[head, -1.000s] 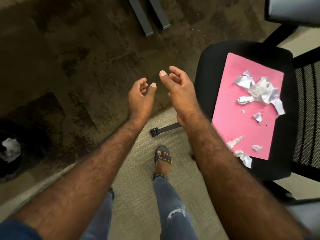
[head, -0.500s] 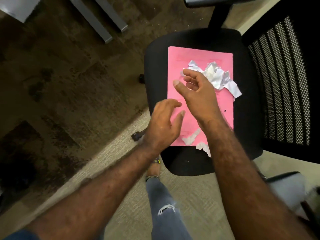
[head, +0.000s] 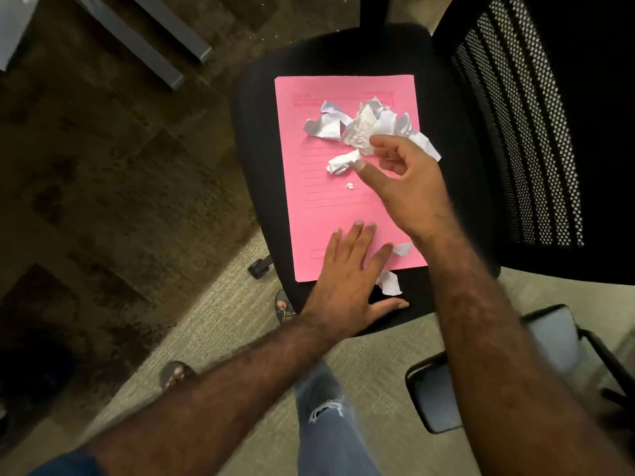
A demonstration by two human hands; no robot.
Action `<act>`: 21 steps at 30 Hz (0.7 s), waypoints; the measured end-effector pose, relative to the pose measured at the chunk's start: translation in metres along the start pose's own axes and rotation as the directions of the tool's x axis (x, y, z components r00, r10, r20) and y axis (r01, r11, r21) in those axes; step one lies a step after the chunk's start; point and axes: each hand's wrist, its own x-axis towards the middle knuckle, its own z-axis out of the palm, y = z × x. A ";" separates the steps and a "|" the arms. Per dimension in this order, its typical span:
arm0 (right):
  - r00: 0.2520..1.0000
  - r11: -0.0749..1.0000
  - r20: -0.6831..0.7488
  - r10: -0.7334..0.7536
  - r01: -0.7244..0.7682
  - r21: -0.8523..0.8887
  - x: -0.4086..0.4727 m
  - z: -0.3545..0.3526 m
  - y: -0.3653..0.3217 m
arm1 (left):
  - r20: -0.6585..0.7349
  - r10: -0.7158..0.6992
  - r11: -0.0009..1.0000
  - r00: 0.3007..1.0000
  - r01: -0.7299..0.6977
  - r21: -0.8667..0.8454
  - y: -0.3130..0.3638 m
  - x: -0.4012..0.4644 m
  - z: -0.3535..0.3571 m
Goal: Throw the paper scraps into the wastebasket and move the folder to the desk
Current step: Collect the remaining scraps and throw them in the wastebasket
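Both hands are now reaching further over the chair [head: 261, 173] than a moment ago. Left hand [head: 347, 280] is lying flat with straight fingers on the near edge of the pink folder [head: 330, 231], gripping nothing. Right hand [head: 405, 187] is hovering over the scraps [head: 360, 127], fingers loosely curled and spread, thumb beside a small crumpled piece [head: 342, 162], holding nothing. Folder is lying on the seat.
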 end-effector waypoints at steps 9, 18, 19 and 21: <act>0.984 0.966 0.175 -0.034 0.077 -0.246 -0.020 -0.046 0.051 | 0.005 0.042 0.996 0.999 -0.042 0.080 -0.009 0.003 0.009; 0.977 0.896 0.209 0.046 0.052 -0.442 -0.033 -0.058 0.078 | -0.097 0.089 0.996 0.991 -0.091 -0.024 -0.020 0.003 0.002; 0.975 0.884 0.217 0.053 0.055 -0.465 -0.032 -0.058 0.078 | -0.104 0.090 0.995 0.990 -0.094 -0.028 -0.020 0.004 0.000; 0.969 0.858 0.235 0.080 0.053 -0.511 -0.030 -0.058 0.077 | -0.112 0.083 0.995 0.990 -0.088 -0.039 -0.021 0.005 -0.002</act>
